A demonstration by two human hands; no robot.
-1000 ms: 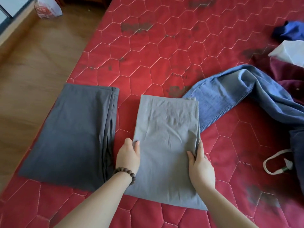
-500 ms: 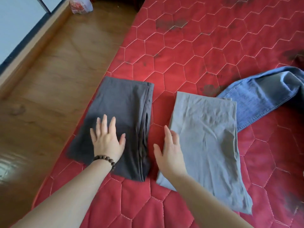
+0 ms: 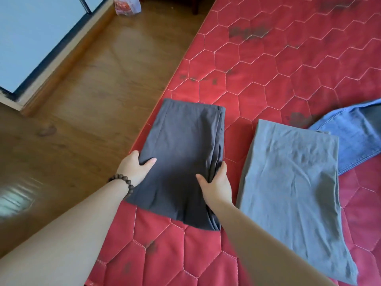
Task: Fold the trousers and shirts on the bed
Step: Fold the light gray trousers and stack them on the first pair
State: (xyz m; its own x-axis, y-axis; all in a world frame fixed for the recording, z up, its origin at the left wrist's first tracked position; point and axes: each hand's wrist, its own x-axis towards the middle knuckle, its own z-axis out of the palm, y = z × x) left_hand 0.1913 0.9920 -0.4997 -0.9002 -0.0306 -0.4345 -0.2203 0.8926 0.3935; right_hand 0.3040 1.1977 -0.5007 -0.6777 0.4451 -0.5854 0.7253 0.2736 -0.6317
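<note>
I have both hands on the folded dark grey trousers (image 3: 181, 153), which lie on the red quilted bed (image 3: 268, 65) close to its left edge, their long sides running from near to far. My left hand (image 3: 135, 169) grips the left edge of the trousers about halfway along, thumb lying on top of the cloth and the fingers tucked under the edge, where I cannot see them. My right hand (image 3: 216, 182) grips the right edge, where the folded layers stack up; the thumb presses on top and the fingers curl round the bunched edge. A bracelet of dark wooden beads (image 3: 121, 181) sits on my left wrist. Just to the right of the dark trousers, apart from them with a strip of red quilt between, lies a folded light grey garment (image 3: 292, 182), also long from near to far, its surface lightly creased. Beyond its far right corner a pair of blue jeans (image 3: 354, 139) lies unfolded, one part tucked under the light grey cloth. To the left of the bed is a brown wooden floor (image 3: 82, 100), and at its far end stands a plastic bag with red print (image 3: 126, 6).
</note>
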